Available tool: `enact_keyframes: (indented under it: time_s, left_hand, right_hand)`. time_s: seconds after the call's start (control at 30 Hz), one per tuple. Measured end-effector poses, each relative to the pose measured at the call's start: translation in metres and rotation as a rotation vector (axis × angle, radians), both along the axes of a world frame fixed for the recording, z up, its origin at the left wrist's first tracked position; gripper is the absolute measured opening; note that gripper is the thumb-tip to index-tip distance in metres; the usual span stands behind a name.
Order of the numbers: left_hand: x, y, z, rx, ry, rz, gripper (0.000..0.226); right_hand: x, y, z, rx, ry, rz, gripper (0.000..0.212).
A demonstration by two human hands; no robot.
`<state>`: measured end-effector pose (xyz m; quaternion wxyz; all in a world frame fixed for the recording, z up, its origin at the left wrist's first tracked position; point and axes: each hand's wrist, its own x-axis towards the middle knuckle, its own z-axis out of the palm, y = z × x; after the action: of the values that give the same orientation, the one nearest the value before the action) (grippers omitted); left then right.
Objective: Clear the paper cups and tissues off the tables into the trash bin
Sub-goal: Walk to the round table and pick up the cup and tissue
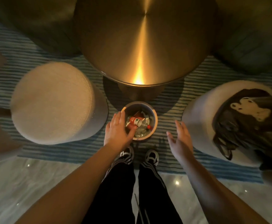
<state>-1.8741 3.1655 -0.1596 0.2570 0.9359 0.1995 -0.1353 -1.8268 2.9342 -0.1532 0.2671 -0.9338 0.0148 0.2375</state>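
Note:
A small round trash bin [154, 118] stands on the striped rug just in front of my feet. Inside it lie a crushed clear plastic bottle with a red label [136, 121], red paper scraps and crumpled white paper. My left hand [118, 130] hovers over the bin's left rim, fingers spread, palm down, holding nothing. My right hand [180, 139] hangs to the right of the bin, apart from it, fingers open and empty. The round gold metal table [141, 39] beyond the bin shows a bare top; no cups or tissues are visible on it.
A beige round pouf [52, 102] sits left of the bin. A second pouf [204, 120] on the right carries a dark bag with a white bear print [248, 120]. Dark armchairs stand at the back. Glossy marble floor [35, 188] lies behind my feet.

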Motion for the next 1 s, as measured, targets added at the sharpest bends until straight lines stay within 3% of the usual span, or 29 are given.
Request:
enact_keyframes:
  time_s: [0.17, 0.37, 0.57, 0.73, 1.0]
  left_hand:
    - [0.002, -0.026, 0.056, -0.003, -0.014, -0.181, 0.078]
    - [0.014, -0.087, 0.094, 0.004, -0.041, -0.521, 0.078]
    - [0.019, -0.192, 0.111, -0.074, -0.059, -0.896, 0.075]
    - [-0.001, -0.289, 0.130, -0.094, -0.095, -1.122, 0.073]
    - [-0.015, -0.456, 0.140, -0.077, -0.106, -1.316, 0.072]
  right_hand:
    - [-0.022, -0.038, 0.055, 0.068, -0.027, -0.097, 0.058]
    - [-0.063, -0.095, 0.093, -0.002, -0.169, -0.382, 0.054]
    - [-0.146, -0.157, 0.106, -0.066, -0.324, -0.796, 0.050]
    - [-0.216, -0.209, 0.110, -0.130, -0.319, -1.099, 0.053]
    - [-0.246, -0.348, 0.099, -0.159, -0.304, -1.245, 0.059]
